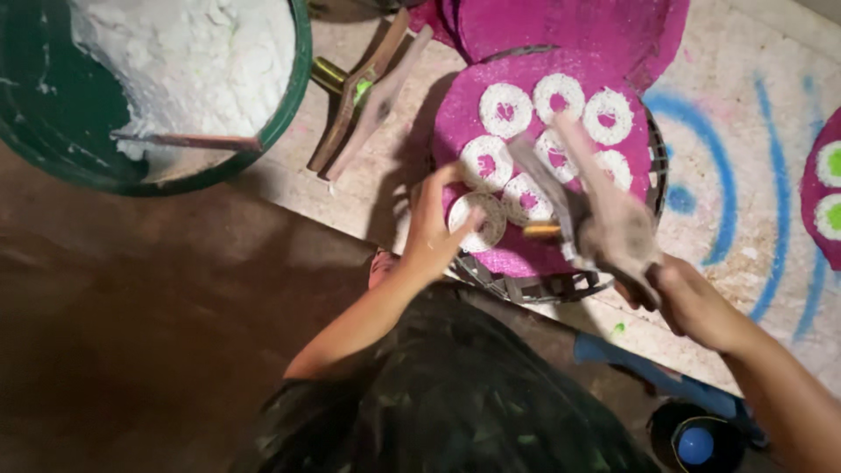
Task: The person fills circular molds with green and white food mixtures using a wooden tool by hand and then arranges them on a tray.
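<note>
Floor: a pale painted floor (pixel 753 219) with blue curved stripes fills the right and far part of the view; a brown area lies to the near left.
Basin: a large green basin (pixel 298 96) at far left holds white powder (pixel 201 44); a thin stick (pixel 188 140) lies across its near edge.
Magenta disc: a round magenta-coated disc (pixel 455 114) sits on a dark slatted stand (pixel 543 285), centre; more magenta discs (pixel 569 26) lie just beyond it.
White rings: eight white powder rings (pixel 505 109) with magenta centres are laid on the disc in a cluster.
Wooden tongs: a crossed wooden tool (pixel 363 96) lies on the floor between basin and disc.
Right hand: right hand (pixel 692 302), fingers closed around a blurred, powder-dusted two-armed tool (pixel 587 201) held over the rings.
Left hand: left hand (pixel 431 229), fingers partly curled, fingertips touching the nearest-left ring (pixel 477 223).
Small pot: a dark pot (pixel 696 438) with a blue ball inside, near right.
</note>
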